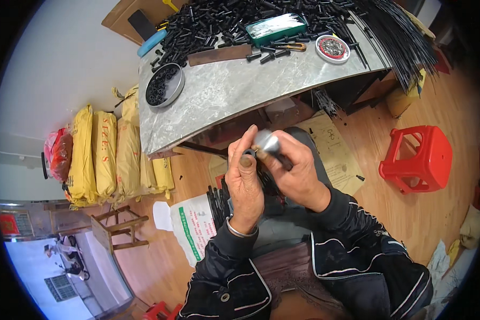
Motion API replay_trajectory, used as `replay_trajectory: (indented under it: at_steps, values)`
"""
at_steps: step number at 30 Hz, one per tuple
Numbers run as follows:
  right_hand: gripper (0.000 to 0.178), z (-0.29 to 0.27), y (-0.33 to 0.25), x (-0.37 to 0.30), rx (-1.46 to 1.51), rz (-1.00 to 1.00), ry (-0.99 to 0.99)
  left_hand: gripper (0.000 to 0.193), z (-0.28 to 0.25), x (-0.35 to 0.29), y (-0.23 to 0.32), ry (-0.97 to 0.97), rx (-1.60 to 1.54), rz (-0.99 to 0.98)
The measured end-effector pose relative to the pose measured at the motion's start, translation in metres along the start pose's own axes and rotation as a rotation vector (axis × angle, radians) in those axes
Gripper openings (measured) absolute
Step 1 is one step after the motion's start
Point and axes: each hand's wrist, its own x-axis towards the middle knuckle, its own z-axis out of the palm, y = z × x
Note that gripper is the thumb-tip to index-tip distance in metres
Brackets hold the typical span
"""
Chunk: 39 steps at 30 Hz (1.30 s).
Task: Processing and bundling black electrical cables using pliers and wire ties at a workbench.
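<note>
Over my lap, just in front of the table edge, my two hands meet. My left hand is closed, thumb up, round a small black part with a round end. My right hand grips a tool with a shiny silver head, which is smeared by motion and close to the black part. Its dark lower end shows at my right fingers; the exact kind of tool cannot be made out. Below my left wrist, thin black rods lie on a white printed sack.
The grey table bears a heap of black bolt-like parts, a round tray of black rings, a green box, a white dish and long black rods. A red stool stands right; yellow sacks stand left.
</note>
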Motion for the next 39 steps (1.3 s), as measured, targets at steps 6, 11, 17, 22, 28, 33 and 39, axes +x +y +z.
replay_trajectory:
  at_steps: [6,11,17,22,28,33,39]
  values:
    - [0.049,0.023,-0.019,-0.009,-0.3,-0.16,-0.103,0.048,-0.028,0.003,0.021,-0.021,-0.029,-0.005]
    - [0.05,0.03,-0.038,-0.01,-0.429,-0.195,-0.221,0.053,-0.04,0.004,0.031,0.04,-0.006,-0.068]
    - [0.048,0.027,-0.047,-0.006,-0.361,-0.125,-0.367,0.06,-0.039,0.005,0.029,0.159,-0.059,0.062]
    - [0.034,-0.005,-0.069,0.01,-0.104,0.302,-0.518,0.062,-0.042,0.009,0.022,0.026,-0.302,-0.185]
    - [0.031,-0.058,-0.093,0.023,-0.071,0.921,-0.837,0.058,-0.03,0.014,0.018,0.041,-0.302,-0.256]
    - [0.011,-0.067,-0.09,0.019,-0.117,0.953,-0.904,0.058,-0.013,0.013,0.018,0.026,-0.212,-0.257]
    - [0.025,-0.067,-0.083,0.021,-0.11,0.973,-0.956,0.059,-0.011,0.013,0.015,0.045,-0.166,-0.247]
